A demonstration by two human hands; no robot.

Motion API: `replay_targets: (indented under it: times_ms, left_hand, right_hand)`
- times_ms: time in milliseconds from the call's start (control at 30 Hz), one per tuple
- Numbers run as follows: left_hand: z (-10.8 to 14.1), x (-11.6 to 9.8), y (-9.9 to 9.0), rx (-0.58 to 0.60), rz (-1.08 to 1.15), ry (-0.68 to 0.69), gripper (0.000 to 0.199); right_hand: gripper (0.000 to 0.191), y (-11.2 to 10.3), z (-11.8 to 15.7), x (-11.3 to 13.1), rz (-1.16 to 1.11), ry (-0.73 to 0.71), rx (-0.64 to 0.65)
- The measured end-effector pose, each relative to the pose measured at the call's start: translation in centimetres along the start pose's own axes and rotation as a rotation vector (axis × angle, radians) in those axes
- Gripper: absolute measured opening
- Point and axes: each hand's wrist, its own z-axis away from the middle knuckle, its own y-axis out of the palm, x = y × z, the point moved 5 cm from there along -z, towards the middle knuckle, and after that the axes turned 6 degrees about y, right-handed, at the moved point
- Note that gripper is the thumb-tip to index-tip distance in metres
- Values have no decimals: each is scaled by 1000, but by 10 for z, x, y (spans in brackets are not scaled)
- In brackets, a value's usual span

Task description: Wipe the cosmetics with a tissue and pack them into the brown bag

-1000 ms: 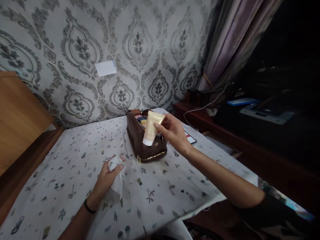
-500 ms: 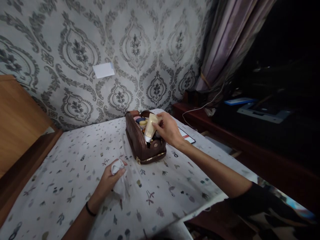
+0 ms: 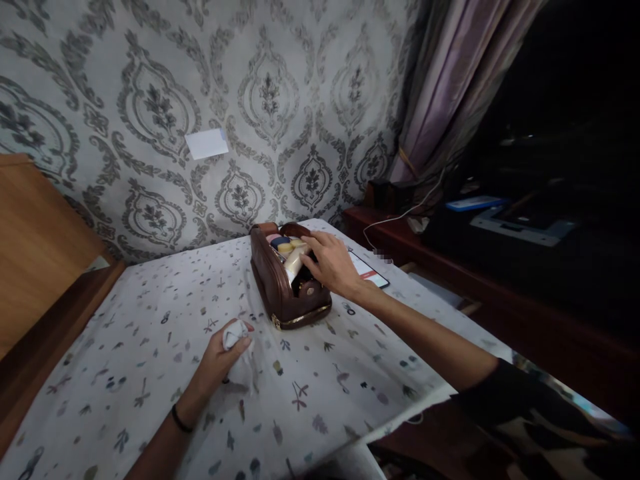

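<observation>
A brown bag (image 3: 273, 283) with a gold zipper stands unzipped at the middle of the bed-like surface covered in patterned cloth. Inside it a cream tube (image 3: 295, 262) with a white cap lies among several small items, beside a yellowish round one (image 3: 285, 247). My right hand (image 3: 333, 265) is over the bag's right side, fingers apart, its fingertips at the tube's upper end. Lower left, my left hand (image 3: 227, 350) is closed round a white cloth (image 3: 235, 333), which hangs down to the surface.
A phone or tablet (image 3: 373, 272) with a lit screen lies right of the bag. Behind is a patterned wall with a white card (image 3: 207, 143). A wooden board (image 3: 45, 247) stands at left. On the right are a dark red table (image 3: 360, 217), a white cable and a blue-edged object (image 3: 475, 203).
The cream tube has gone down into the bag, and my right hand's fingers have opened from round it. My left hand has stayed in place with the cloth.
</observation>
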Motion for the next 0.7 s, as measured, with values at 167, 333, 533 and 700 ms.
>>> replay_targets:
  times_ms: [167, 333, 533, 700]
  left_hand:
    - [-2, 1, -12, -98, -3, -21, 44]
    - [-10, 0, -48, -251, -250, -66, 55]
    - [-22, 6, -129, -309, -961, -146, 62]
    - [-31, 44, -181, -211, -1185, -278, 80]
  right_hand:
    - [25, -6, 0, 0, 14, 65, -25]
    - [20, -3, -6, 0, -71, 41, 1]
    - [24, 6, -4, -12, -309, -11, -41]
    - [42, 18, -5, -34, -467, 107, -96]
